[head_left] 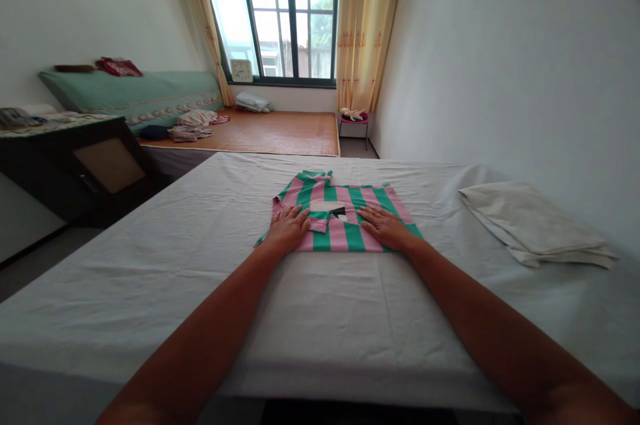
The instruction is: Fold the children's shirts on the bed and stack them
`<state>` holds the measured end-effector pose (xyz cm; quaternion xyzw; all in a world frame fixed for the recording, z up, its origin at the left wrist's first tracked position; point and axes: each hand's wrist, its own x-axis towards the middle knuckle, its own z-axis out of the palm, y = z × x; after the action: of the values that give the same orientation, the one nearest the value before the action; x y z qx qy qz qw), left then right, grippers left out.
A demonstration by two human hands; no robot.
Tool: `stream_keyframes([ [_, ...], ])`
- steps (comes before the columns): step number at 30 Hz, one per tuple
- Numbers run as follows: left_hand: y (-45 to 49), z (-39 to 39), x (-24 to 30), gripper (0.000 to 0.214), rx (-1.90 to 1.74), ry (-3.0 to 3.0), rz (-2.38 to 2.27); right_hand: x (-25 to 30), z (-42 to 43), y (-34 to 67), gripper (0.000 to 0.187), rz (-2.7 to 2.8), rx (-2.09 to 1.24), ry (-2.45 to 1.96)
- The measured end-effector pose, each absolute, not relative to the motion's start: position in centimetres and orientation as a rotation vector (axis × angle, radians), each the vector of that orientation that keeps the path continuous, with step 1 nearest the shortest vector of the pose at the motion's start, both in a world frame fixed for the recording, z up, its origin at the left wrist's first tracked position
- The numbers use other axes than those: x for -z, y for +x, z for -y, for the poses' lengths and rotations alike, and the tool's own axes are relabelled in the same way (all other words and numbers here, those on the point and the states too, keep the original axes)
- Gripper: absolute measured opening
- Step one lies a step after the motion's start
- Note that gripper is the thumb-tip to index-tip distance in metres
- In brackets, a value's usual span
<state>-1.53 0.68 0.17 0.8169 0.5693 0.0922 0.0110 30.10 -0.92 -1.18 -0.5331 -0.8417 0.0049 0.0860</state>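
Note:
A pink-and-green striped shirt lies partly folded on the white-sheeted table. A pale patch with a dark print shows near its middle. My left hand lies flat on the shirt's left part, beside a folded-over piece that looks like a sleeve. On the right part rests my right hand, palm down with the fingers stretched out. Neither hand grips the cloth. The shirt's collar end seems to be at the upper left, bunched a little.
A folded off-white cloth lies on the table's right side, near the wall. Beyond the table stands a low bed with several garments on it. A dark cabinet is at the left, and a small stool stands under the curtain.

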Motion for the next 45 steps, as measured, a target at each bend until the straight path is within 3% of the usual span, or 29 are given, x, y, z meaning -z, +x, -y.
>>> stream_keyframes([
  [11,-1.6,-0.9,-0.1,0.051,-0.28,2.553,-1.755,0.0,-1.8,35.2,0.056,2.27,0.027,-2.096],
  [17,-1.6,-0.8,-0.2,0.049,-0.277,2.566,-1.772,-1.5,-5.1,30.4,0.055,2.334,0.067,-1.796],
  [23,-1.8,-1.0,0.1,0.049,-0.293,2.588,-1.779,0.2,-6.2,24.7,0.057,2.597,-0.064,-1.51],
  [33,-1.5,-0.6,-0.3,0.049,-0.268,2.564,-1.782,1.5,-7.3,30.5,0.058,2.194,-0.1,-2.031],
  [41,-1.2,-2.2,-4.2,0.039,-0.054,2.631,-1.686,1.4,-7.1,31.4,0.057,2.117,-0.114,-2.098],
  [45,-1.5,-5.8,-4.9,0.041,-0.162,2.494,-1.871,1.2,-7.0,31.2,0.056,2.073,-0.126,-2.141],
])
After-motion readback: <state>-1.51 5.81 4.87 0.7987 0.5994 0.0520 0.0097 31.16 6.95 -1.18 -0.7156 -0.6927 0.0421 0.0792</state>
